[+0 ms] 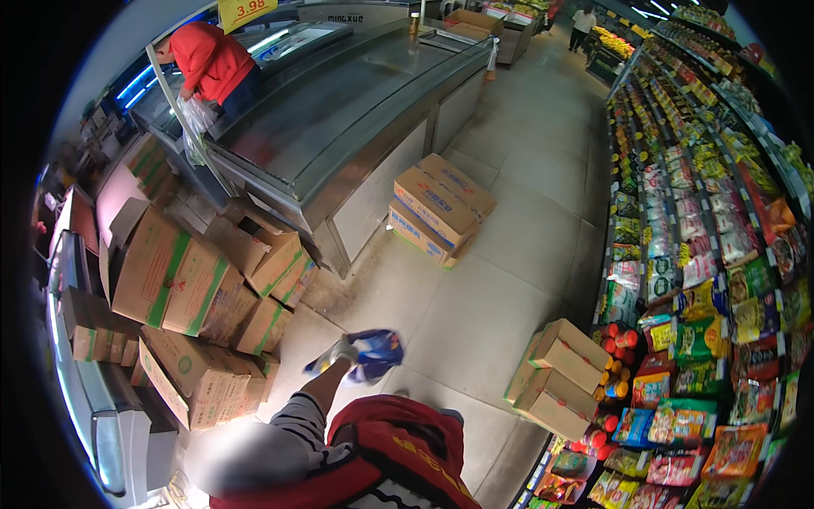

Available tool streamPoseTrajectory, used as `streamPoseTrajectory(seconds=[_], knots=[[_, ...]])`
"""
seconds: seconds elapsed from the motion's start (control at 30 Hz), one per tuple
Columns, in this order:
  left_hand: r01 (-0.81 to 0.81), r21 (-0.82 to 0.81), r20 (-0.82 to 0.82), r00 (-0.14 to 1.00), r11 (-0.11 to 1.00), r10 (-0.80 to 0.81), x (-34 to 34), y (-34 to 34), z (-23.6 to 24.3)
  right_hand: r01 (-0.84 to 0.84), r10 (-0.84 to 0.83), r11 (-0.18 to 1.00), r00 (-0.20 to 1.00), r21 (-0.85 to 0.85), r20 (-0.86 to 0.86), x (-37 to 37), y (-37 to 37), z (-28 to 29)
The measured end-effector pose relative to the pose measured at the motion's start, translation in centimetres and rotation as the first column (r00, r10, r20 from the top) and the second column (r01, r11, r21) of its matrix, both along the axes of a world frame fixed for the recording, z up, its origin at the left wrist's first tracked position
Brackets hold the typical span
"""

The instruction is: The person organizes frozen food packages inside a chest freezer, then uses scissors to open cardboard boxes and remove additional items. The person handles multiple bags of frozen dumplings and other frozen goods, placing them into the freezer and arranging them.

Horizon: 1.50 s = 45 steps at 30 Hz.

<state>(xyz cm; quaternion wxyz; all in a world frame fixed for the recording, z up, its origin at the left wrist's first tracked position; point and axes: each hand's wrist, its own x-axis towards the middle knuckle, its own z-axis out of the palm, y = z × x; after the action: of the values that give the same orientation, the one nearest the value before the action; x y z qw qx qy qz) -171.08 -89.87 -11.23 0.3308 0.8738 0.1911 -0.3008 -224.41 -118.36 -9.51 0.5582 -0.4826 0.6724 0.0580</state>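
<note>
My left hand [342,349], in a pale glove, reaches forward over the floor and is closed on a blue and white plastic package [378,353]. The package is smeared by motion, so its contents do not show. It hangs in front of my red vest [398,424], above the tiles. Nothing shows of my right hand. The nearest cartons to the left hand are the open brown ones with green stripes [254,327], to its left.
Two stacked cartons [443,199] stand beside a long freezer [339,110]. More cartons [555,382] sit by the right shelves, which hold bagged goods [699,339]. Loose cartons [157,271] crowd the left. A person in red [212,64] leans over a far freezer; another person [582,25] stands down the aisle.
</note>
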Motion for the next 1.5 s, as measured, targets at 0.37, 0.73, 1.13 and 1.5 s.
streamPoseTrajectory(seconds=[0.37, 0.73, 1.13, 1.5], knots=[[-0.205, 0.059, 0.196, 0.962, 0.977, 0.190, 8.3, -19.0, 5.9, -0.226, 0.229, 0.970, 0.973, 0.089, -0.019, 11.9, -27.9, 2.5], [-0.552, 0.292, -0.054, 0.805, 0.781, 0.590, 4.4, -26.8, 2.6, -0.196, 0.202, 0.979, 0.964, -0.053, 0.174, 39.0, -60.1, 3.6], [-0.430, 0.546, -0.120, 0.809, 0.719, 0.575, 18.5, -35.8, 6.5, -0.692, 0.715, 0.694, 0.696, 0.198, -0.073, 55.0, -68.6, 5.0], [-0.975, 0.174, -0.091, 0.125, 0.139, 0.988, 8.0, -51.6, 5.9, -0.635, 0.830, 0.461, 0.556, 0.621, -0.048, 80.8, -91.1, -2.1]])
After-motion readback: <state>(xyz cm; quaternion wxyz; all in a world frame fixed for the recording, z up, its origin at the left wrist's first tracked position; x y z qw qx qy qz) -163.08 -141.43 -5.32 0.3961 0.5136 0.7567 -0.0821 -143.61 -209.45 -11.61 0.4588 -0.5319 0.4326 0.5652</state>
